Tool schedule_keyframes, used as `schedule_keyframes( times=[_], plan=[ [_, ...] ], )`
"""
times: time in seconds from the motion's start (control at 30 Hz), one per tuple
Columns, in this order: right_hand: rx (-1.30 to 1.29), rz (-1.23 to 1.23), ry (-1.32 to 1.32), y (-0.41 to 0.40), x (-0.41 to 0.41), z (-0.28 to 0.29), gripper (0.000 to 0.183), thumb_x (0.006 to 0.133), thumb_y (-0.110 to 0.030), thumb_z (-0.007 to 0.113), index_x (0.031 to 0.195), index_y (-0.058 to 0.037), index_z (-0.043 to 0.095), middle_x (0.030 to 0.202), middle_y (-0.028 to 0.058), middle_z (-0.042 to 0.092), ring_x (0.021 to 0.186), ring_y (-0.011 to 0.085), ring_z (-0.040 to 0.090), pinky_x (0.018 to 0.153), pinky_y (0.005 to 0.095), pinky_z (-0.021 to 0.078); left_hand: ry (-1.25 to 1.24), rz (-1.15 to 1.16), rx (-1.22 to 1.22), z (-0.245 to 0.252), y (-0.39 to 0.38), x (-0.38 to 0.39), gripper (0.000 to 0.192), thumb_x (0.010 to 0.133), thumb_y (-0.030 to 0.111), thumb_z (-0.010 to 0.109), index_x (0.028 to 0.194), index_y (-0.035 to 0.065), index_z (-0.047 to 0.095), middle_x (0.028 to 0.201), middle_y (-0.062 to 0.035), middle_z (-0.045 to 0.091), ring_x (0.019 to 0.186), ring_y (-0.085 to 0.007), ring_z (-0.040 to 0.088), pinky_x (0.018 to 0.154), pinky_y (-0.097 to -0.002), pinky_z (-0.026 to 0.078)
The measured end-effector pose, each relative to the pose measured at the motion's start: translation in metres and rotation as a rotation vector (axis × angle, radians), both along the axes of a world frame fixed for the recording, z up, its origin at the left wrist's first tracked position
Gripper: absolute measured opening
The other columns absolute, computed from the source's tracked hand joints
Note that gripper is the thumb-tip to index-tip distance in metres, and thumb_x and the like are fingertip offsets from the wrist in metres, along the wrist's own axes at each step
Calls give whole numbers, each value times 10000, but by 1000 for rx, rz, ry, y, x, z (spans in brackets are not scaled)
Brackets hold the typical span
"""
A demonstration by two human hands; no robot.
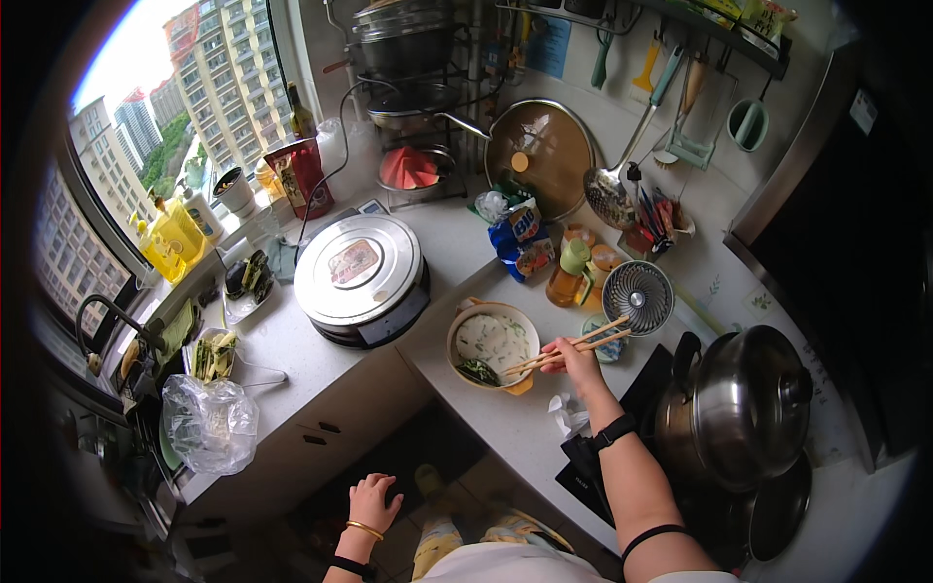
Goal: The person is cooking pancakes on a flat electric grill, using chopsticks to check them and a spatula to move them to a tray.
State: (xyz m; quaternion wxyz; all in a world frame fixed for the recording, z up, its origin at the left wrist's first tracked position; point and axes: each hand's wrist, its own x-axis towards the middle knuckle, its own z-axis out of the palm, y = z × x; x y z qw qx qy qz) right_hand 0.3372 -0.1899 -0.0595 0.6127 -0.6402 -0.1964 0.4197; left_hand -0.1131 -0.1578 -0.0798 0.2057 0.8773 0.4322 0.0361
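Note:
My right hand (pixel 572 358) grips a pair of wooden chopsticks (pixel 599 340). Their far ends reach into a bowl (pixel 453 357) with small yellowish handles, which stands on the counter and holds a whitish mixture with green bits. Dark green leafy food (pixel 479 372) lies at the lower left inside the bowl, close to the chopstick ends. My left hand (pixel 375 503) hangs in front of the counter, over the floor, with its fingers apart and nothing in it. A crumpled white tissue (pixel 567 414) lies below my right hand.
A lidded steel pot (pixel 736 408) is at the right. Behind the bowl stand an oil bottle (pixel 570 273), a small fan (pixel 638 299) and a blue packet (pixel 521 240). A round electric appliance (pixel 361 277) sits left of them. A clear plastic bag (pixel 210 424) lies near the left counter edge.

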Motion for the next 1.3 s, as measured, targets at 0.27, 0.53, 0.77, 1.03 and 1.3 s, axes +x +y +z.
schedule_keyframes(
  times=[0.27,0.53,0.77,1.03,1.3],
  plan=[
    [193,86,-74,9,-21,63,330,987,-242,416,894,11,607,763,90,641,637,146,644,619,244,541,-9,14,0,-2,1,-4,351,744,236,703,1063,106,632,1088,-51,584,974,-245,548,832,-382,390],
    [213,125,-185,16,-41,69,316,980,-234,444,868,22,592,759,61,597,598,110,604,575,216,510,-25,8,0,0,-1,-1,354,748,235,698,1068,103,628,1094,-51,582,973,-246,546,828,-377,389],
    [199,99,-208,-10,-32,75,300,985,-208,435,871,20,593,775,76,612,614,120,613,579,219,516,18,44,10,-4,-1,-15,353,762,264,690,1076,115,631,1092,-47,581,966,-241,547,820,-374,393],
    [144,45,-685,-20,-25,34,190,950,-139,478,897,10,584,750,70,575,623,129,594,595,260,482,45,19,-1,3,2,-7,367,794,311,644,1107,120,630,1121,-55,581,1006,-238,544,860,-376,396],
    [146,-25,-643,-18,-25,-16,95,900,-86,545,853,-7,569,766,75,597,659,161,632,618,302,506,34,41,50,9,-8,-10,349,799,319,656,1083,118,639,1093,-58,588,983,-250,550,836,-379,402]
  ],
)
